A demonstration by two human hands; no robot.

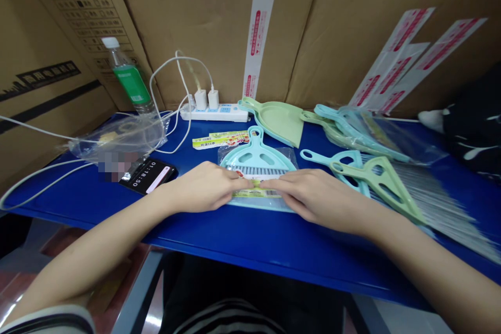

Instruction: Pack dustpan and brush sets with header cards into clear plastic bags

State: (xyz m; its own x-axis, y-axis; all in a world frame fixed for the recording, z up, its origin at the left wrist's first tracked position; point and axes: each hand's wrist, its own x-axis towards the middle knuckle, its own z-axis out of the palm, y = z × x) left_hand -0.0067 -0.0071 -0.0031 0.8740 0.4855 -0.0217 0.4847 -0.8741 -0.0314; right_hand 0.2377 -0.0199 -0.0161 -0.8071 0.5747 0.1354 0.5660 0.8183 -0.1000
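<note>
A light blue dustpan (258, 153) lies in front of me, handle pointing away, with a brush (250, 170) of grey-blue bristles on it. Clear plastic film (290, 155) shows around the pan's edges. Across its lower part runs a yellow, white and red label card (254, 193). My left hand (207, 185) comes in from the left, its index fingertip pressed on the card and its other fingers folded. From the opposite side my right hand (313, 194) does likewise, index finger stretched along the card, the rest bent. The two fingertips nearly meet; both thumbs are mostly hidden.
More label cards (219, 139) lie behind the pan. Green dustpan (279, 119) and bagged sets (352, 130) stand at the back. Loose brushes (385, 188) are at right. Phone (151, 176), plastic bag (117, 138), bottle (131, 81), cables and power strip (219, 112) occupy the left.
</note>
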